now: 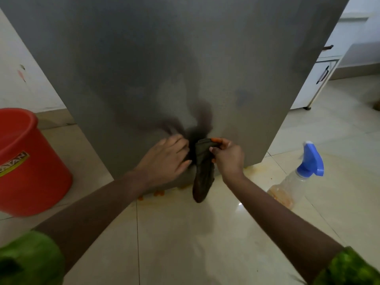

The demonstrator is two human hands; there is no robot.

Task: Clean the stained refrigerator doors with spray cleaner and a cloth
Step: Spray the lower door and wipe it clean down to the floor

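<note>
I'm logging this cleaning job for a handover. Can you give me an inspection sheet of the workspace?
Surface: grey refrigerator door, smeary patches; orange stains on the tiled floor at its foot.
Job's things: dark cloth hanging against the door's lower part; spray bottle with blue trigger on the floor, right.
Clutter: red bucket on the floor, left.
Hands: right hand pinches the cloth's top; left hand, fingers straight, beside the cloth.
Cables: nothing seen.
Surroundings: white cabinet behind right; marked wall left.

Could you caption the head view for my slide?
Right hand grips a dark cloth at the refrigerator door, left hand beside it.
</note>
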